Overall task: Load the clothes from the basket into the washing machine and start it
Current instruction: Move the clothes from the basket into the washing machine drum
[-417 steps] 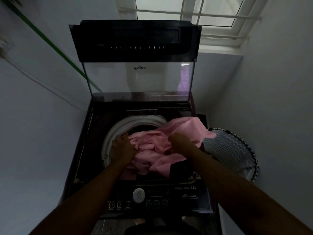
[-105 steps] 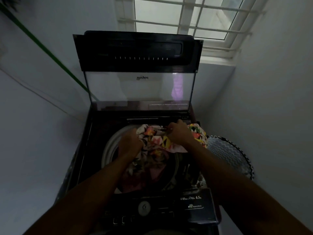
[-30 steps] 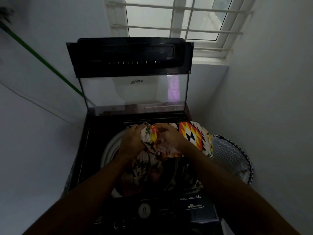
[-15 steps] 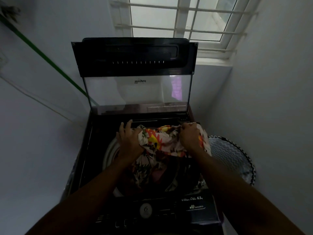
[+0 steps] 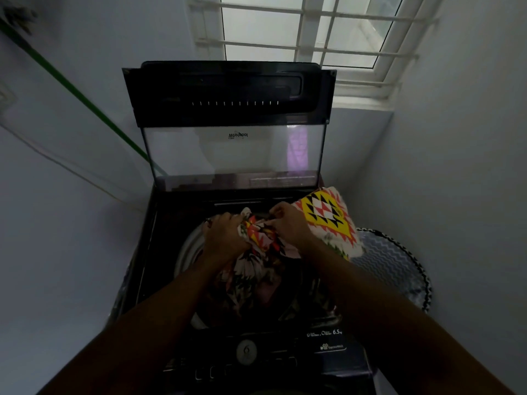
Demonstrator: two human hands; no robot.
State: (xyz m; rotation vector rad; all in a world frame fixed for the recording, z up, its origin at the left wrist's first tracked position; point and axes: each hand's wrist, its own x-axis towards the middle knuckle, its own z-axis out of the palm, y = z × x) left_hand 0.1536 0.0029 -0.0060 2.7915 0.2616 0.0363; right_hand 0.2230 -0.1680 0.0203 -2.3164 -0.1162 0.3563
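A dark top-loading washing machine point(image 5: 159, 252) stands in front of me with its glass lid point(image 5: 233, 149) raised. A patterned cloth point(image 5: 328, 215) in yellow, red, black and white hangs over the drum opening point(image 5: 185, 249), and part of it drapes down inside. My left hand point(image 5: 225, 235) grips a bunch of the cloth at the left. My right hand point(image 5: 288, 220) grips it close by, with a loose flap spread out to the right. A dark pinkish garment shows dimly in the drum below. The control panel point(image 5: 246, 352) with a round dial lies at the near edge.
A round laundry basket point(image 5: 393, 263) with a zigzag pattern and black-and-white rim stands on the floor to the right of the machine. White walls close in on both sides. A barred window point(image 5: 299, 29) is behind the lid, and a green pole point(image 5: 79, 92) leans at the left.
Both hands have drawn closer together over the drum, bunching the patterned cloth between them. The yellow and black flap has swung out to the right of my right hand.
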